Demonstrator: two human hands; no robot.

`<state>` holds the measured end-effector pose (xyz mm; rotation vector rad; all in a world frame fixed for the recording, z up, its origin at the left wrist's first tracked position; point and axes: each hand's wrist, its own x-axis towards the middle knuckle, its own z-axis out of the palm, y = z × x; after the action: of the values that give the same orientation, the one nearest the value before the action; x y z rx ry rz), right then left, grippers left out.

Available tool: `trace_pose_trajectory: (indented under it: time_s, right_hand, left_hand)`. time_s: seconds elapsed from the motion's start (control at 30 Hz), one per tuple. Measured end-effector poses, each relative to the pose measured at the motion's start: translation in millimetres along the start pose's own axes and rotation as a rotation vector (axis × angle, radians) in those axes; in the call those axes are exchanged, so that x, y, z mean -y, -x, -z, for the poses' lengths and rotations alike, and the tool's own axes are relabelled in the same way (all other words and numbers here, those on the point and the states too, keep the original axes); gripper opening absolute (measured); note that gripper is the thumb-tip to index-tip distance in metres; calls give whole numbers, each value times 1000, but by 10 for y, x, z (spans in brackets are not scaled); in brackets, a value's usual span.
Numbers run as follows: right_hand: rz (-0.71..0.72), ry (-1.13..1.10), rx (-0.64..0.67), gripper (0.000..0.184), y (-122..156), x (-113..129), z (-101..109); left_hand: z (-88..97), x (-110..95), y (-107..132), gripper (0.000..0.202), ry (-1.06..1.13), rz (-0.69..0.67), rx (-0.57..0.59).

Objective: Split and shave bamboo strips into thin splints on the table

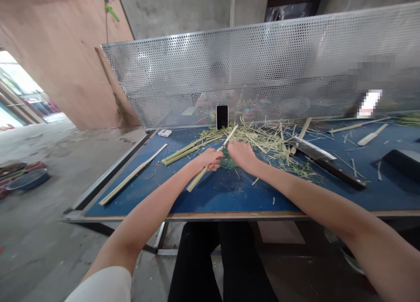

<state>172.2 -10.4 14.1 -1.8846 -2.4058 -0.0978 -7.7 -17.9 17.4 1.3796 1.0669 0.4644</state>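
My left hand [210,158] is closed around a pale bamboo strip [197,179], which slants from the lower left up toward the back of the table. Just right of it, my right hand [242,156] is a slightly blurred fist beside the strip's upper part. Whatever the right fingers hold is hidden. Beneath both hands shows a dark green patch [227,163] that I cannot name. Thin bamboo shavings [262,138] lie heaped behind the right hand. Two greenish bamboo strips [183,152] rest left of the heap, and a longer strip [133,175] lies farther left.
A cleaver [324,160] with a black handle lies on the blue tabletop [210,199] at the right. A phone [222,117] leans on the perforated metal screen [170,74] at the back. Farther right are more bamboo pieces [373,134] and a dark object [402,164].
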Motion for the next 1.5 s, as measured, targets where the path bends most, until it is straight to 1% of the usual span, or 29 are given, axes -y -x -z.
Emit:
trace_pose_trajectory:
  time_s: [0.1,0.2,0.23,0.27,0.3,0.4,0.47,0.53,0.6,0.63,0.73,0.87,1.0,1.2,1.37,1.43,1.5]
  right_hand:
    - [-112,38,-84,35,-28,-145,34]
    - [-150,-21,-154,34,-39,-305,20]
    - [-161,-59,-181,36,-38,-343,13]
    - [-169,-98,-208,39,-35,-371,7]
    - [-172,-134,-235,41,-33,-388,3]
    - [-170,-201,-303,45,-41,-402,-12]
    - [-161,-223,-329,45,-60,-402,-39]
    - [-130,-245,-348,44,-84,-409,-86]
    - [-92,-274,-363,43,-105,-417,-144]
    - [-75,-292,-370,43,-113,-419,-172]
    - [-49,-332,-389,41,-122,-411,-236]
    - [1,-363,-380,39,-110,-365,-263]
    - [39,-368,-338,41,-87,-319,-260]
    - [82,-373,-266,42,-101,-308,-304]
    - [119,-414,-235,52,-162,-288,-377]
    - [144,-431,-223,50,-175,-253,-396]
    - [151,-431,-210,44,-172,-205,-410]
  left_hand:
    - [59,10,-7,53,58,-4,90]
    - [123,18,-18,56,-4,-39,164]
    - [143,16,-21,57,-43,-68,165]
    - [162,11,-22,57,-95,-106,128]
    - [181,3,-21,57,-165,-151,45]
    - [242,-27,-5,48,-429,-256,-315]
    - [293,-46,8,42,-595,-310,-481]
    - [348,-55,13,40,-755,-375,-576]
    - [393,-50,7,43,-913,-409,-624]
    - [410,-43,2,44,-975,-407,-626]
    - [428,-7,-21,47,-1076,-386,-573]
    - [416,43,-55,47,-1126,-414,-541]
    - [412,76,-94,51,-1176,-396,-549]
    - [410,81,-103,50,-1175,-387,-558]
    - [362,63,-69,44,-1170,-368,-542]
    - [332,52,-58,40,-1162,-357,-519]
    - [303,46,-53,37,-1154,-358,-493]
